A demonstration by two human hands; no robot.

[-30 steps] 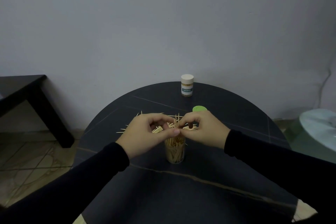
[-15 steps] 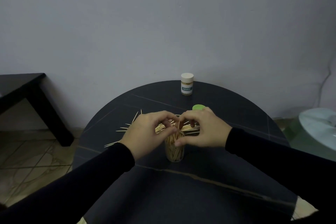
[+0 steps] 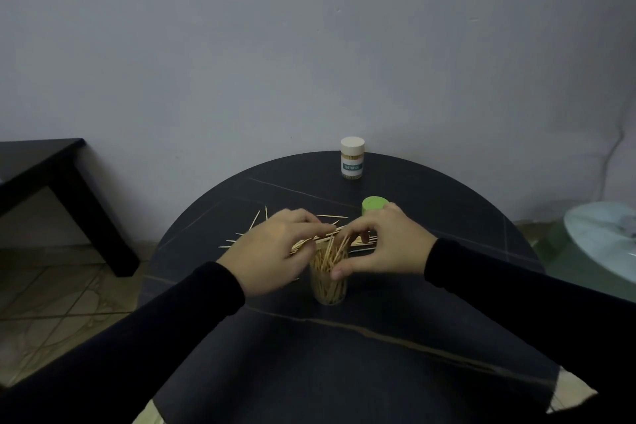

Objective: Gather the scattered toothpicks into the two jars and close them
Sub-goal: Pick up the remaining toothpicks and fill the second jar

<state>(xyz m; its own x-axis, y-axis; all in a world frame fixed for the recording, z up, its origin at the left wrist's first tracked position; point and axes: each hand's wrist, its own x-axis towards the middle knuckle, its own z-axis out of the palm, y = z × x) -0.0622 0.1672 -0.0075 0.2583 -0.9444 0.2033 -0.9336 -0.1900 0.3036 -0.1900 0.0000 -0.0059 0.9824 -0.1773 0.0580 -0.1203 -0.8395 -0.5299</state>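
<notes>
Both hands meet over an open clear jar [image 3: 328, 282] crammed with upright toothpicks: the left hand [image 3: 275, 253] curls its fingers in a grip on a small bundle of toothpicks [image 3: 321, 237] lying across the jar's mouth, while the right hand [image 3: 382, 246] pinches the tops of the sticks standing in the jar, its thumb against the jar's upper wall. The fingertips overlap and are dim, so exactly which sticks each grip clamps is hard to make out. Loose toothpicks [image 3: 256, 218] fan out on the round black desk [image 3: 378, 337] behind the left hand, partly hidden by it. A green lid [image 3: 373, 205] sits just beyond the right knuckles, its lower edge covered. A second, capped toothpick jar [image 3: 352, 158] stands at the desk's far edge. Black sleeves [image 3: 137, 348] run out of frame
</notes>
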